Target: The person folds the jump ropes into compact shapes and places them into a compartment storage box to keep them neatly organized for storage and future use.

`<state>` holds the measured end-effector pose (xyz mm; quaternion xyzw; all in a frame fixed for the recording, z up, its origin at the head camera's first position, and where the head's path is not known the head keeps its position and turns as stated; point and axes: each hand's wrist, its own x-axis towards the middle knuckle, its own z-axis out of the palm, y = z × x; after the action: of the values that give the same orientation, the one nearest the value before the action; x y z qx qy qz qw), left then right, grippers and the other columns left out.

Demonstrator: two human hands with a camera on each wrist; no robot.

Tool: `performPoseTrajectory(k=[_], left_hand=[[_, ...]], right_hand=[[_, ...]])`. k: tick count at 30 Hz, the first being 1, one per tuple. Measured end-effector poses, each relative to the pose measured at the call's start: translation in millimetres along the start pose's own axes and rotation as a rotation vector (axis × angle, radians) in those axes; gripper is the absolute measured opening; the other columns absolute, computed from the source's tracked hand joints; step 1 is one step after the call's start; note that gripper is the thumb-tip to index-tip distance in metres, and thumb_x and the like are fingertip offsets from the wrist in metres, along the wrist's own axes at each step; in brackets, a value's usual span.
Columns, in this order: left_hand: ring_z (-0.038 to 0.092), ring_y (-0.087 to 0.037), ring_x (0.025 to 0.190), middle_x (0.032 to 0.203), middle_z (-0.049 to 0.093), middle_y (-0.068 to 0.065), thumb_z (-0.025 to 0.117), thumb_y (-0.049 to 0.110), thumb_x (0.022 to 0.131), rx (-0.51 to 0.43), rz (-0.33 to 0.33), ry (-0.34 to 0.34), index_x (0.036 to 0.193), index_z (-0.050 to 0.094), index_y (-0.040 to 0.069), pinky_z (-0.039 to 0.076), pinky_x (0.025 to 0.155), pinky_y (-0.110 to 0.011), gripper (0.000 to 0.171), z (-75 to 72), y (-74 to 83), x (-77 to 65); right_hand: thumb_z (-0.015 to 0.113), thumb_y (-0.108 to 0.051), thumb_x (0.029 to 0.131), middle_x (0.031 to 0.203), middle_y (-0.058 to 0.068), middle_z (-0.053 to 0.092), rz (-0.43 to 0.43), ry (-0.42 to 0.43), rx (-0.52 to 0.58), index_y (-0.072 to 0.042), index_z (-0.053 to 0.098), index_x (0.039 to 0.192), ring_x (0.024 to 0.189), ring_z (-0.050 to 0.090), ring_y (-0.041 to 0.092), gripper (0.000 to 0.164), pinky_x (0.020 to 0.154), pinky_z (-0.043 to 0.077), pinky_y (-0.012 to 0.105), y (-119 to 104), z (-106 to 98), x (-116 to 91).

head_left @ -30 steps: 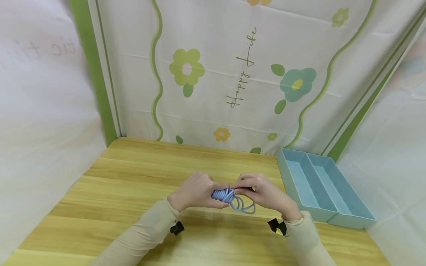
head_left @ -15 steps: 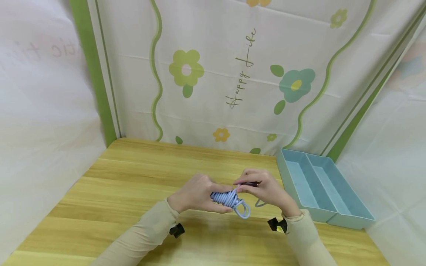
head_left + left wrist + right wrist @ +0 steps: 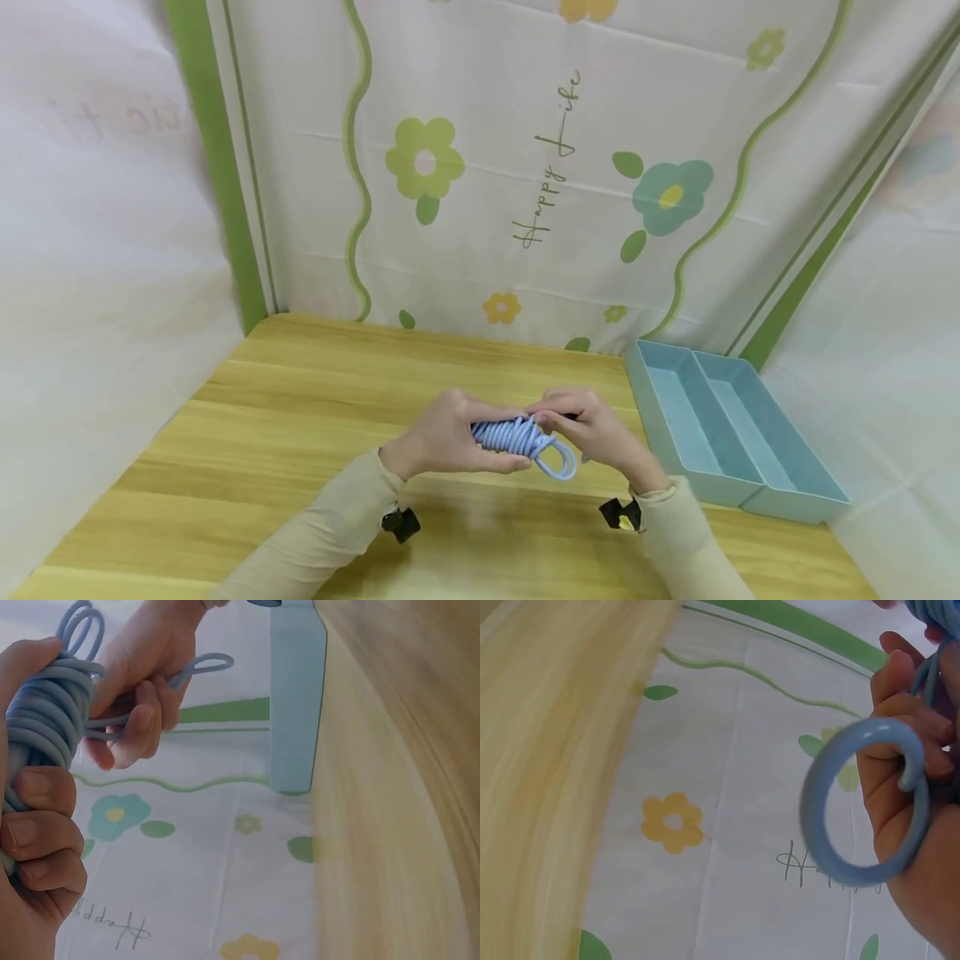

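A light blue cord (image 3: 504, 437), wound many times into a bundle, is held above the table by my left hand (image 3: 446, 435). In the left wrist view, the fingers curl round the lower part of the coil (image 3: 52, 712), thumb on the opposite side. My right hand (image 3: 592, 427) pinches strands of the cord at the bundle's right end. A free loop sticks out of that end, beside the right fingers. In the right wrist view, another cord loop (image 3: 815, 806) hangs out of the right hand (image 3: 907, 780). A dark patch between the right fingers is unclear.
A light blue tray (image 3: 720, 467) with two long compartments stands at the right of the wooden table (image 3: 315, 392). A white curtain (image 3: 480, 208) with printed flowers hangs behind the table, with more cloth at both sides. Small black devices (image 3: 401, 523) sit at the wrists.
The right hand drew a strand up and away from the bundle, then came back against its right end. The free loop now points further right. The left hand keeps its hold.
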<state>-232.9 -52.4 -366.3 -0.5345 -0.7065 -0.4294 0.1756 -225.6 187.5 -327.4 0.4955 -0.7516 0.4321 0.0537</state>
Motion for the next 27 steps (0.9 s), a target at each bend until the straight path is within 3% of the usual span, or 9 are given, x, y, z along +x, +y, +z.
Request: performPoseTrajectory(k=[3, 6, 10, 13, 18, 22, 25, 27], left_hand=[[0.065, 0.001, 0.07, 0.097, 0.073, -0.004, 0.084, 0.024, 0.081, -0.11, -0.045, 0.057, 0.12, 0.071, 0.004, 0.052, 0.057, -0.017, 0.046, 0.5, 0.7, 1.1], [0.066, -0.006, 0.075, 0.099, 0.072, -0.004, 0.083, 0.012, 0.08, -0.193, -0.094, 0.132, 0.118, 0.07, 0.002, 0.054, 0.06, -0.024, 0.042, -0.5, 4.1, 3.1], [0.058, -0.008, 0.06, 0.086, 0.069, -0.003, 0.081, 0.002, 0.079, -0.241, -0.181, 0.218, 0.12, 0.065, 0.003, 0.049, 0.051, -0.026, 0.043, -4.1, 16.7, 8.1], [0.056, -0.008, 0.059, 0.089, 0.069, -0.005, 0.078, -0.002, 0.081, -0.258, -0.243, 0.26, 0.124, 0.063, 0.0, 0.048, 0.05, -0.026, 0.046, -9.3, 29.1, 13.2], [0.063, -0.015, 0.079, 0.109, 0.07, -0.01, 0.073, -0.001, 0.087, -0.328, -0.337, 0.285, 0.127, 0.064, -0.004, 0.053, 0.063, -0.029, 0.041, -14.7, 37.4, 15.5], [0.062, -0.016, 0.073, 0.102, 0.071, -0.01, 0.071, 0.003, 0.09, -0.377, -0.419, 0.331, 0.126, 0.063, -0.007, 0.052, 0.06, -0.028, 0.038, -16.2, 35.2, 14.6], [0.059, -0.015, 0.069, 0.098, 0.071, -0.009, 0.072, 0.004, 0.09, -0.353, -0.455, 0.39, 0.124, 0.064, -0.006, 0.048, 0.056, -0.026, 0.037, -18.1, 34.2, 15.3], [0.058, -0.015, 0.068, 0.098, 0.071, -0.009, 0.074, 0.004, 0.089, -0.32, -0.468, 0.423, 0.123, 0.065, -0.006, 0.047, 0.055, -0.025, 0.037, -19.2, 34.3, 15.8]], right_hand=[[0.055, 0.016, 0.093, 0.084, 0.003, 0.067, 0.037, 0.015, 0.013, 0.006, 0.072, 0.104, 0.069, 0.057, 0.015, 0.022, 0.062, 0.05, 0.028, 0, 1, 0], [0.054, 0.013, 0.094, 0.083, 0.001, 0.064, 0.088, 0.02, -0.014, -0.001, 0.071, 0.093, 0.068, 0.055, 0.015, 0.022, 0.062, 0.049, 0.029, 1, 4, 0], [0.053, 0.012, 0.096, 0.07, 0.002, 0.056, 0.127, 0.001, -0.077, -0.008, 0.06, 0.079, 0.061, 0.046, 0.007, 0.028, 0.057, 0.044, 0.027, 5, 12, -2], [0.051, 0.013, 0.096, 0.067, 0.004, 0.052, 0.112, -0.007, -0.086, -0.01, 0.057, 0.082, 0.059, 0.044, 0.007, 0.027, 0.054, 0.043, 0.027, 14, 20, -4], [0.054, 0.004, 0.099, 0.067, -0.006, 0.047, 0.075, -0.034, -0.124, -0.017, 0.059, 0.093, 0.056, 0.042, 0.003, 0.022, 0.05, 0.041, 0.023, 23, 34, -3], [0.048, -0.004, 0.104, 0.066, -0.011, 0.045, 0.098, -0.069, -0.148, -0.015, 0.058, 0.093, 0.053, 0.038, 0.0, 0.018, 0.047, 0.038, 0.021, 15, 42, -1], [0.043, -0.008, 0.106, 0.068, -0.009, 0.046, 0.118, -0.079, -0.18, -0.013, 0.057, 0.096, 0.054, 0.037, -0.001, 0.017, 0.05, 0.037, 0.02, 8, 46, 1], [0.042, -0.007, 0.107, 0.068, -0.005, 0.048, 0.121, -0.07, -0.188, -0.009, 0.057, 0.107, 0.055, 0.037, 0.0, 0.015, 0.051, 0.037, 0.021, 6, 49, 1]])
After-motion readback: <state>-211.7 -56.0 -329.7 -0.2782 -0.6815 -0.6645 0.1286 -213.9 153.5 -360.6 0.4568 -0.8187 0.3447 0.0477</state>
